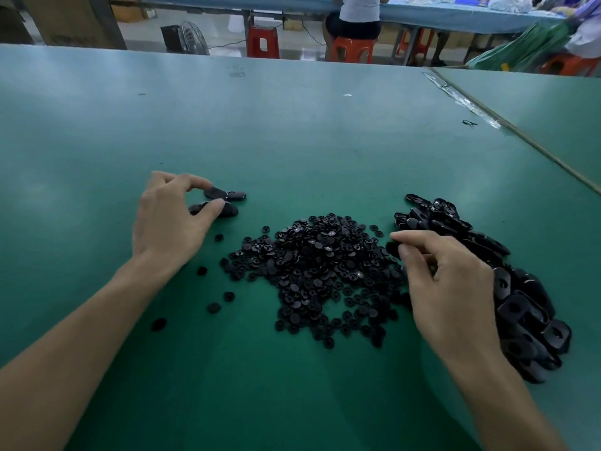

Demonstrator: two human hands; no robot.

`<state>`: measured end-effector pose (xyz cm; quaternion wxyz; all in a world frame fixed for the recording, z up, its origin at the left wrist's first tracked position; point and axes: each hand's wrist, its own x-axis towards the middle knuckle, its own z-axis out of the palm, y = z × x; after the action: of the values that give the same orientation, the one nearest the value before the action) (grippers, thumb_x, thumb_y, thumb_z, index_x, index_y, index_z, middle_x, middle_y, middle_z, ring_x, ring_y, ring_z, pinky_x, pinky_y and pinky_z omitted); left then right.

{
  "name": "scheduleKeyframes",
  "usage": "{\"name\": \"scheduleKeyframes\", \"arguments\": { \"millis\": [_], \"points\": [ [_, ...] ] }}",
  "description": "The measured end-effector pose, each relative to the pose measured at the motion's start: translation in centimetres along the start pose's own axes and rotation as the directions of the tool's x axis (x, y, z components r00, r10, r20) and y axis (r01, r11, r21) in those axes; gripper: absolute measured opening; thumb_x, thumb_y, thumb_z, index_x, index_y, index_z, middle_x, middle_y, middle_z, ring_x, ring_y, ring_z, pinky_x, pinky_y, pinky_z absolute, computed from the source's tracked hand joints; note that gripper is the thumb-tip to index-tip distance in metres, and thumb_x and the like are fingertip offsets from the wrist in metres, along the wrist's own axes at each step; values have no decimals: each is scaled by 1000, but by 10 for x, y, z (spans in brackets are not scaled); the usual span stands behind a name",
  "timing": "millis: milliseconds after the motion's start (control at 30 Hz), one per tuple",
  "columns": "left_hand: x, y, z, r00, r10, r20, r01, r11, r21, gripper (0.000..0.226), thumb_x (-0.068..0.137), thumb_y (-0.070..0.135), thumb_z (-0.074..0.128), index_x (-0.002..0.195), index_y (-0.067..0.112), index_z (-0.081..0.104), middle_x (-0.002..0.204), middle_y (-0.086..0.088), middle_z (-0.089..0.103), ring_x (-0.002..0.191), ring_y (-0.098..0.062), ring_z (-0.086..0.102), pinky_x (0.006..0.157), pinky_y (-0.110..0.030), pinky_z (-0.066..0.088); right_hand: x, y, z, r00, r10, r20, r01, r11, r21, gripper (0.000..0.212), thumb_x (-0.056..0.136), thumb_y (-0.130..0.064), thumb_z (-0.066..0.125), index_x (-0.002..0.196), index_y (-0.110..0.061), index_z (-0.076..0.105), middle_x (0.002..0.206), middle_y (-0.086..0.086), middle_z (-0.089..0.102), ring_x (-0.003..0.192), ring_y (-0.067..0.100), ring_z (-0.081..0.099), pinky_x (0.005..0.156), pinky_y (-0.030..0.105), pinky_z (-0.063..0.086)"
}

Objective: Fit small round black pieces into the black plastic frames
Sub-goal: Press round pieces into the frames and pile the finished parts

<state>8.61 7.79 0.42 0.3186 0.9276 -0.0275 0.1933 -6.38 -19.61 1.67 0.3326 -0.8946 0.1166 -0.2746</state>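
- The left hand (169, 219) lies left of centre on the green table (292, 131), wrist on the surface and fingers curled. Its thumb and forefinger pinch at three loose frames (227, 203), which lie touching one another on the surface.
- A few stray pieces (213, 307) lie scattered apart on the surface, beside the left forearm.
- Beyond the far edge stand a fan (190, 39) and a red stool (262, 40).
- The pieces (318, 265) lie in a broad heap in the middle of the table, between the two hands.
- A seated person (357, 14) shows past the far edge, at another table.
- The right hand (455, 288) is at the heap's right side, fingers curled in. Thumb and forefinger close together on a black part (392, 250). Whether that is a frame or a round piece cannot be told.
- The frame heap (520, 307) runs in a long pile toward the right edge, partly under the right hand.
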Motion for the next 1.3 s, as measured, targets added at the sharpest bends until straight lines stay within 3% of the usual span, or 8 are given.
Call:
{"name": "scheduleKeyframes", "arguments": {
  "millis": [133,267,367,500,733,900,1167,1300],
  "points": [
    [-19,46,-6,989,132,67,-108,954,-280,7,86,29,76,84,30,71,74,15,69,64,6,61,65,-3,41,-4,-5,8,993,36,111,-69,950,305,18,96,-17,65,103,-30,76,76,-14,68,61,5,68,54,8,43],
    [-65,88,2,905,233,356,7,829,-560,24,76,51,69,85,29,73,74,13,73,67,-11,72,62,-27,59,-7,-12,12,960,-5,281,-145,848,510,26,92,-10,69,104,-32,73,79,-8,72,64,13,71,60,16,51],
    [-88,94,14,881,252,401,73,764,-641,13,81,38,72,88,27,74,77,8,75,71,-14,73,68,-37,62,-9,-15,13,940,-64,334,-154,796,585,30,90,-1,69,102,-28,73,88,-4,76,80,12,73,73,19,56],
    [-92,87,24,910,211,356,146,641,-753,13,88,9,76,90,22,76,82,-1,78,75,-18,75,71,-30,61,-9,-15,13,942,-9,334,-203,781,591,27,88,-1,72,100,-25,72,87,-8,76,80,7,73,72,17,55],
    [-95,84,29,905,184,384,261,474,-841,16,83,13,75,99,14,75,84,-8,78,74,-19,76,66,-24,59,-7,-9,13,942,32,335,-206,842,499,14,88,-14,74,89,-28,74,77,-5,76,68,10,71,66,22,56],
    [-93,82,28,895,222,387,259,448,-856,23,87,-1,72,95,19,79,86,-9,78,77,-23,77,68,-25,59,-7,-9,14,939,49,341,-230,826,515,13,90,-14,72,89,-26,74,75,-3,75,66,10,70,60,17,50],
    [-93,81,28,895,244,372,240,440,-865,24,78,13,80,98,27,75,87,-6,77,76,-15,73,71,-24,59,-9,-15,15,927,72,368,-304,717,627,14,91,-7,71,88,-21,72,79,3,77,68,13,72,58,18,52],
    [-94,83,31,912,246,329,188,462,-867,18,84,14,76,92,29,76,84,3,76,74,-9,70,67,-21,57,-12,-15,17,961,-17,276,-110,893,437,18,89,-13,74,86,-30,73,80,-17,75,74,2,71,66,16,54]
  ]
}}
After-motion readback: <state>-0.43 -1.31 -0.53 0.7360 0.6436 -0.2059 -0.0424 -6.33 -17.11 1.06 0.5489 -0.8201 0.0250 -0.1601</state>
